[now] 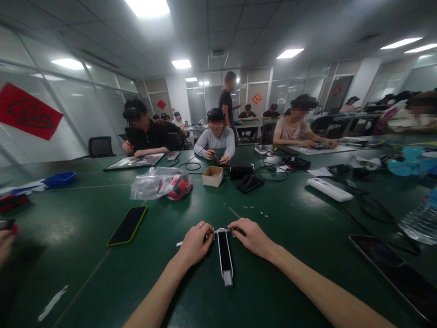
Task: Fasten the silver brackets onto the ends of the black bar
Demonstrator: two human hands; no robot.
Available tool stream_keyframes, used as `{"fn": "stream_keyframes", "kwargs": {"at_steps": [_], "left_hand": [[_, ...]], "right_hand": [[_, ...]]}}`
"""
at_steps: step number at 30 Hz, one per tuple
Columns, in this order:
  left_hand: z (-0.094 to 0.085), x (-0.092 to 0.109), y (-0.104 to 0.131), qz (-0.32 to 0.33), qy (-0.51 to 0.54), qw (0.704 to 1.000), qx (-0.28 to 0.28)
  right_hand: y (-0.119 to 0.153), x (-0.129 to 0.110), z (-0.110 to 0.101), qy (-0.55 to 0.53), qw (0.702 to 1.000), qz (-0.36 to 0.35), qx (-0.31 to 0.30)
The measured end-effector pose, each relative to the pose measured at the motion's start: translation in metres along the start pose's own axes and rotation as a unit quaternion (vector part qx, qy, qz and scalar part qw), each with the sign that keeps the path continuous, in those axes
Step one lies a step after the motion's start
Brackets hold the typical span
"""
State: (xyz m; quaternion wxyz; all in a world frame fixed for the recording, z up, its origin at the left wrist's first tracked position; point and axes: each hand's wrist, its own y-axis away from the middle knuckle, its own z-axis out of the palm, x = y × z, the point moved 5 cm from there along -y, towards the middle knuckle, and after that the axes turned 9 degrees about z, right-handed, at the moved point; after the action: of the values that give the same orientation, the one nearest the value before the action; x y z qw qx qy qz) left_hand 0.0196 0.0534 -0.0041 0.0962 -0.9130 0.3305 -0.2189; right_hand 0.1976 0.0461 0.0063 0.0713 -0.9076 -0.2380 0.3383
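A long, narrow black piece with a white frame (225, 256) lies on the green table in front of me, its far end crossed by a thin white bar. At its near end sits a pale grey-white block. My left hand (197, 242) pinches the left side of that far end with thumb and fingers. From the other side my right hand (251, 237) grips the right end of the crossbar between thumb and forefinger. The fingers cover small parts there, so their details are hidden. What kind of device it is I cannot make out.
A green-edged phone (127, 226) lies to the left. Further off are a plastic bag with red items (162, 183), a small wooden box (212, 176) and a white case (329, 189). A tablet (392, 273) lies right. Another person's hand (5, 243) shows far left.
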Motion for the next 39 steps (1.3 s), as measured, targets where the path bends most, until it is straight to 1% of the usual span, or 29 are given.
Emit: {"fn": "stream_keyframes", "kwargs": {"at_steps": [8,15,19,22,25,30,36,39], "left_hand": [[0.000,0.000,-0.001,0.004,-0.006,1.000,0.000],[0.000,-0.001,-0.001,0.000,-0.009,1.000,-0.004],[0.000,0.000,-0.002,-0.003,-0.008,1.000,-0.011],[0.000,0.000,-0.002,-0.003,-0.005,1.000,-0.009],[0.000,0.000,-0.002,0.000,0.001,1.000,-0.008],[0.000,-0.001,-0.002,0.004,0.012,1.000,-0.004],[0.000,-0.001,-0.003,0.009,0.023,1.000,-0.004],[-0.002,0.000,-0.003,0.007,0.025,1.000,-0.004]], "right_hand": [[-0.001,0.006,-0.001,0.000,1.000,0.024,0.006],[-0.001,0.007,-0.002,-0.022,0.999,0.032,-0.031],[0.001,0.005,-0.003,-0.013,0.998,0.035,-0.044],[0.002,0.001,-0.002,0.001,0.998,0.025,-0.053],[0.001,-0.002,0.000,0.000,0.999,0.021,-0.038],[-0.001,0.000,0.004,-0.025,0.999,0.040,-0.009],[-0.002,-0.005,0.007,-0.013,1.000,0.002,-0.007],[-0.004,-0.005,0.007,-0.032,0.999,0.008,-0.007]]}}
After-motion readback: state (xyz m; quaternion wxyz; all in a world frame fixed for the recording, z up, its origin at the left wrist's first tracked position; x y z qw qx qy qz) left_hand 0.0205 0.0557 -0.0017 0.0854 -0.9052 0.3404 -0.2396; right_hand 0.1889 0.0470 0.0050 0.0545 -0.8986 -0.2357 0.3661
